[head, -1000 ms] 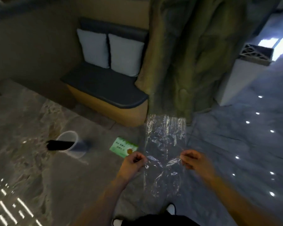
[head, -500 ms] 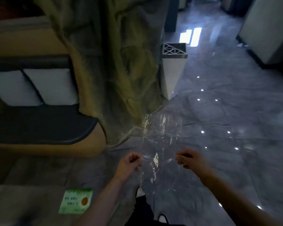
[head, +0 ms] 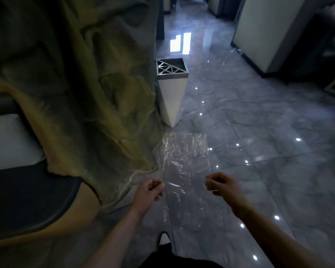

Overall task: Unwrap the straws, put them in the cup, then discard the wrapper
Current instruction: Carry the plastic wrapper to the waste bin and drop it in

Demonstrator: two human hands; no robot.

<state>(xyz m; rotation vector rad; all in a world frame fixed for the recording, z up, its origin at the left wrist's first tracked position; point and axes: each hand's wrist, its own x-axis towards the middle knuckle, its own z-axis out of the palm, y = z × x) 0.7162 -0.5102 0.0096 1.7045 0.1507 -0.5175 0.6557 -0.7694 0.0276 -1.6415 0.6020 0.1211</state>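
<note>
we hold the clear wrapper (head: 185, 163) stretched between our left hand (head: 149, 192) and right hand (head: 223, 187), fingers pinched on its edges, above the floor (head: 259, 132).

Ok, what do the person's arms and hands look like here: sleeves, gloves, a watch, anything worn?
Both forearms are bare up to where the frame cuts them off; no sleeve shows. The left hand and the right hand carry no gloves, and no watch, band or ring is visible, though the dim, slightly blurred picture could hide a thin one.
</note>
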